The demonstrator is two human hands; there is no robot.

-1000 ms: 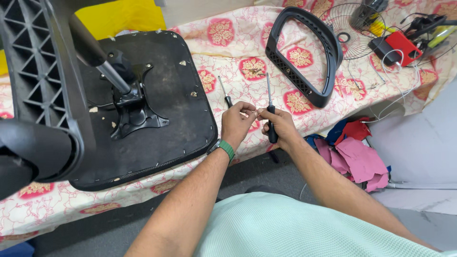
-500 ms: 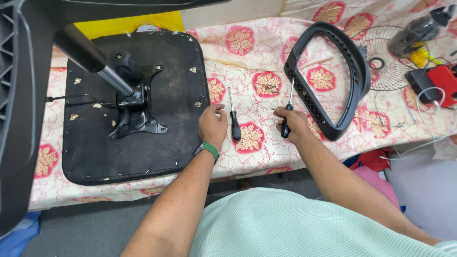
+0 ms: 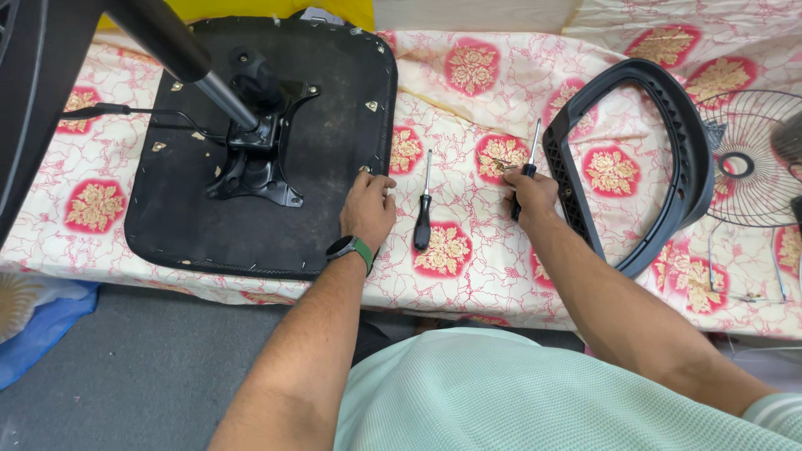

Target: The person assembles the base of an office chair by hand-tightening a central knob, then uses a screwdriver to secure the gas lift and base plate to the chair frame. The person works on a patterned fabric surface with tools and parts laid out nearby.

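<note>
My left hand [image 3: 368, 209] rests on the right edge of an upturned black chair seat [image 3: 317, 167], fingers curled, holding nothing. The seat's metal mechanism [image 3: 255, 134] and gas-lift column [image 3: 167, 42] stick up from its middle. My right hand [image 3: 529, 194] grips the black handle of a screwdriver [image 3: 533, 142] whose shaft points away from me. A second black-handled screwdriver [image 3: 423, 213] lies on the cloth between my hands. Small screws [image 3: 501, 164] lie just left of my right hand.
A black curved chair frame [image 3: 668, 142] lies right of my right hand. A wire fan guard [image 3: 748, 159] sits at the far right. The table is covered by a cream cloth with red flowers [image 3: 468, 67]. Blue plastic [image 3: 42, 326] lies on the grey floor.
My left hand has let go near the middle screwdriver and shifted left onto the seat edge. My right hand keeps its screwdriver. The view has tilted, bringing the table closer.
</note>
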